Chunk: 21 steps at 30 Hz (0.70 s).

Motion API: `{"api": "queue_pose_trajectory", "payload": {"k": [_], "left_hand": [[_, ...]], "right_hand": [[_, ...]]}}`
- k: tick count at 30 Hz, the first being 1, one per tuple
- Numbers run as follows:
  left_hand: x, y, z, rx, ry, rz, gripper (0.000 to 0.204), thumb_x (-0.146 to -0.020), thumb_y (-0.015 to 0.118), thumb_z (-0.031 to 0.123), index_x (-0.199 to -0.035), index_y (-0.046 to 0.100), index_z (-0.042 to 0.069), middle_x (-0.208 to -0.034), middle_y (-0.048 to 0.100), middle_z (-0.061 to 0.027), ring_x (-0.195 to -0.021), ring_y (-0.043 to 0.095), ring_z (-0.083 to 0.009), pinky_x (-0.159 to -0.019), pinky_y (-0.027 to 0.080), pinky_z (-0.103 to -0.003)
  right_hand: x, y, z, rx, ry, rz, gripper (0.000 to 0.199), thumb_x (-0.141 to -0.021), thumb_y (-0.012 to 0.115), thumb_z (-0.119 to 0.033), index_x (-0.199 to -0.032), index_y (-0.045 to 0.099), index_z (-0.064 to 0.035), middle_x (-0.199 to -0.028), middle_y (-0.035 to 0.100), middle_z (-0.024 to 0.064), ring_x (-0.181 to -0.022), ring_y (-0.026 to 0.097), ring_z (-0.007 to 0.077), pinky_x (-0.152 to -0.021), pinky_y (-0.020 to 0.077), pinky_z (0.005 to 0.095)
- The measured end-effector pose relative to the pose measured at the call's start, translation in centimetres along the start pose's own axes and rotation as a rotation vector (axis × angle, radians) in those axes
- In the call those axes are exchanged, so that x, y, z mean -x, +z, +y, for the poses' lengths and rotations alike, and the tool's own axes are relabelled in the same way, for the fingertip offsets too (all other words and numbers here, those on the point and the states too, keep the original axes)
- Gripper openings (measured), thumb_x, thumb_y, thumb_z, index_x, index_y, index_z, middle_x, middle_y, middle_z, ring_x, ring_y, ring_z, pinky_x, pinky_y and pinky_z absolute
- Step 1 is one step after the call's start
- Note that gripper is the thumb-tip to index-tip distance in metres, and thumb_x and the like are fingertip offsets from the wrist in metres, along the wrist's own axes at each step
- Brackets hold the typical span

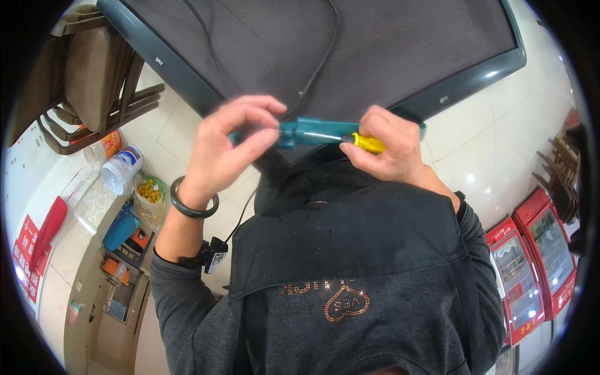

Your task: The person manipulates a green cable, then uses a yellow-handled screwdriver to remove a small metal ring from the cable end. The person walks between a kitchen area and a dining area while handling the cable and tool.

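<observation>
Head view: your left hand [228, 144] pinches the teal handle [315, 130]; right hand [384, 147] grips the yellow piece [369, 144], probably a bit. Keep both aligned, push straight.

Bright, floor glare, fisheye-bent edges

Teal translucent screwdriver handle [315, 131], yellow bit [369, 144], dark green bangle [192, 207], grey-black TV back [325, 50], red fridges [531, 269], white floor tiles [500, 137]
</observation>
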<state>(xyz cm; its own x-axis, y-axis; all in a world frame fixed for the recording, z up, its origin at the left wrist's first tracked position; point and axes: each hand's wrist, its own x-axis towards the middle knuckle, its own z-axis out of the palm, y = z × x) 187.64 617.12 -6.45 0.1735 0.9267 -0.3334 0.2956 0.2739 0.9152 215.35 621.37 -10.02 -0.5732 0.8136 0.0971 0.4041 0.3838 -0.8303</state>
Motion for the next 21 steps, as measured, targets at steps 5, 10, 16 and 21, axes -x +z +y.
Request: {"api": "queue_pose_trajectory", "payload": {"k": [5, 10, 16, 21], "left_hand": [[-0.09, 0.09, -0.08, 0.030, 0.021, 0.001, 0.009, -0.080, 0.073, 0.003, -0.087, 0.067, 0.000, -0.113, 0.070, -0.0083, -0.097, 0.065, -0.0152, -0.086, 0.051, -0.028], [0.03, -0.08, -0.16, 0.058, -0.042, 0.010, 0.011, -0.079, 0.074, 0.002, -0.088, 0.068, 0.000, -0.113, 0.070, -0.0090, -0.097, 0.065, -0.0153, -0.086, 0.051, -0.029], [-0.08, 0.06, 0.00, 0.056, -0.022, -0.011, 0.011, -0.080, 0.073, 0.002, -0.090, 0.069, -0.001, -0.112, 0.071, -0.0098, -0.097, 0.066, -0.0155, -0.086, 0.052, -0.029], [0.09, 0.02, 0.31, 0.017, -0.054, -0.003, 0.012, -0.080, 0.074, 0.002, -0.090, 0.069, -0.001, -0.111, 0.072, -0.0095, -0.097, 0.066, -0.0161, -0.086, 0.052, -0.030]], "right_hand": [[-0.04, 0.00, 0.03, -0.005, -0.001, 0.000, 0.030, -0.073, 0.082, -0.026, -0.073, 0.057, -0.0090, -0.067, 0.054, 0.0037, -0.052, 0.054, 0.0195, -0.046, 0.0408, 0.0308], [-0.04, 0.11, 0.04, 0.005, -0.010, 0.008, 0.030, -0.072, 0.082, -0.025, -0.072, 0.057, -0.0087, -0.067, 0.054, 0.0036, -0.051, 0.054, 0.0195, -0.045, 0.0403, 0.0310], [0.02, 0.15, 0.07, 0.000, -0.002, 0.001, 0.030, -0.072, 0.082, -0.025, -0.072, 0.057, -0.0087, -0.066, 0.054, 0.0035, -0.051, 0.053, 0.0196, -0.045, 0.0399, 0.0311], [-0.03, 0.17, 0.05, 0.012, -0.007, 0.005, 0.031, -0.073, 0.081, -0.027, -0.072, 0.056, -0.0088, -0.066, 0.054, 0.0035, -0.052, 0.054, 0.0192, -0.045, 0.0402, 0.0311]]}}
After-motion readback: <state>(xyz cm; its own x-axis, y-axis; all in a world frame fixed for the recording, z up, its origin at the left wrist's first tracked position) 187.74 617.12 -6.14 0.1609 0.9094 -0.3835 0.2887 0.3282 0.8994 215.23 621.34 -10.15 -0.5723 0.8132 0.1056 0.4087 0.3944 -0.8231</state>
